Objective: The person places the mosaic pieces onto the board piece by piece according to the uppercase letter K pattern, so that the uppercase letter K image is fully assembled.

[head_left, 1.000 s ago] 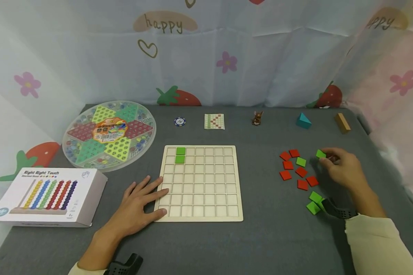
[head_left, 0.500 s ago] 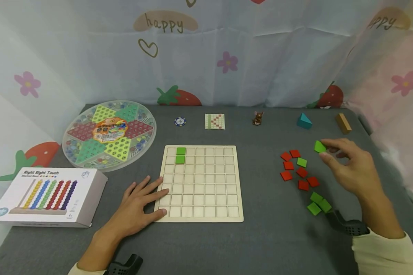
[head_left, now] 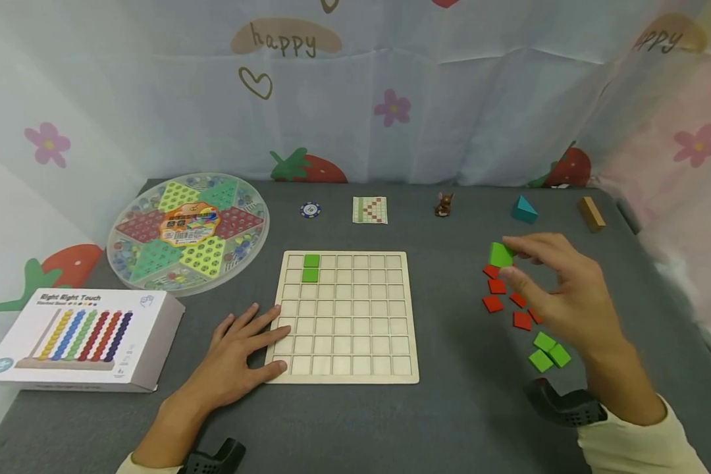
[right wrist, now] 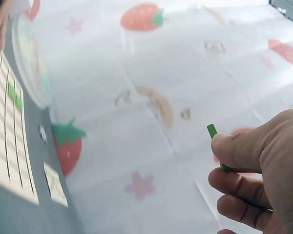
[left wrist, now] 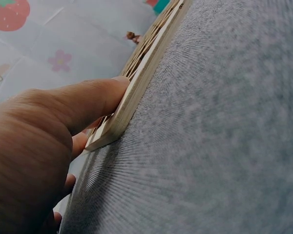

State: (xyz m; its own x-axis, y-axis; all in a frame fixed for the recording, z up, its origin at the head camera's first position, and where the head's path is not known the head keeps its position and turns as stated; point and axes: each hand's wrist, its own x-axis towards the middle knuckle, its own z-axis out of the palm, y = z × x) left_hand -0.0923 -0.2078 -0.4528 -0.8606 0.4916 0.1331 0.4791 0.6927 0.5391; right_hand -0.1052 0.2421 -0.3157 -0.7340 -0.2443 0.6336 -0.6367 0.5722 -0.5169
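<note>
A wooden grid board (head_left: 343,316) lies on the grey table, with two green tiles (head_left: 311,268) in its upper left cells. My left hand (head_left: 239,355) rests flat on the board's left edge (left wrist: 132,92), fingers straight. My right hand (head_left: 559,293) is raised above a scatter of red tiles (head_left: 498,295) and pinches one green tile (head_left: 500,254) between thumb and fingers; the tile's edge (right wrist: 213,132) pokes out above the thumb in the right wrist view. Three more green tiles (head_left: 546,351) lie near my right wrist.
A round Chinese checkers set (head_left: 188,229) and an abacus toy box (head_left: 83,339) sit at the left. Along the back are a poker chip (head_left: 310,210), a pattern card (head_left: 370,210), a small brown figurine (head_left: 444,204), a teal prism (head_left: 523,209) and a wooden block (head_left: 590,212).
My right hand lifted a green tile off the table and carried it up and to the left, over the red tiles. The left hand stayed put.
</note>
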